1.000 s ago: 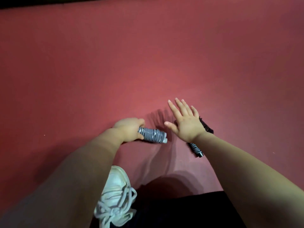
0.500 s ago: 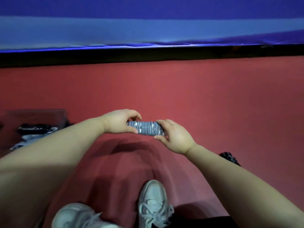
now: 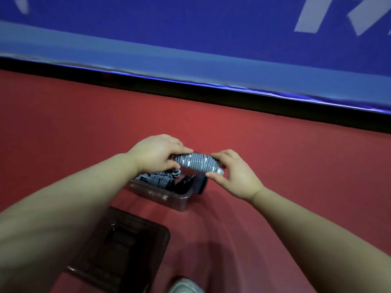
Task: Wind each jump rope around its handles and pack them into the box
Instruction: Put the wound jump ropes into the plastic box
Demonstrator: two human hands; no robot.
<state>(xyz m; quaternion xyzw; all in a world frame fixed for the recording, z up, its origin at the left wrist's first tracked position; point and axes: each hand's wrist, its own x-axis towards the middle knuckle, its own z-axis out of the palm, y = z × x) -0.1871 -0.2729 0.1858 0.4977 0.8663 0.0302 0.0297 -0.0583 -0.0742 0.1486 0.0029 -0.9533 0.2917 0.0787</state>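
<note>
So the floor is a plain red mat (image 3: 296, 166). Along its far edge there's a black strip (image 3: 190, 89), and above that a blue padded wall (image 3: 190, 39) with big white lettering (image 3: 317, 15) near the top right.

The grey jump rope wound tight around its handles (image 3: 196, 163) is up in the air between both hands, lying roughly level. The left hand (image 3: 156, 153) has its fingers curled over the left end with the thumb underneath. The right hand (image 3: 234, 176) pinches the right end, fingers on top and thumb below, so both hands are gripping it. It's held right over the far side of the see-through brownish plastic box (image 3: 163, 195), which stands on the floor about mid-way out from the wall.

Counting: one bundle in the hands. Inside the box are one grey wound rope (image 3: 158, 179) and at least one black one (image 3: 186, 183), but it's blurry in there, so I can't say for sure. There's one box, one dark tinted lid (image 3: 127, 250) lying flat on the near side of it, and one white shoe toe (image 3: 186, 286) at the near edge.
</note>
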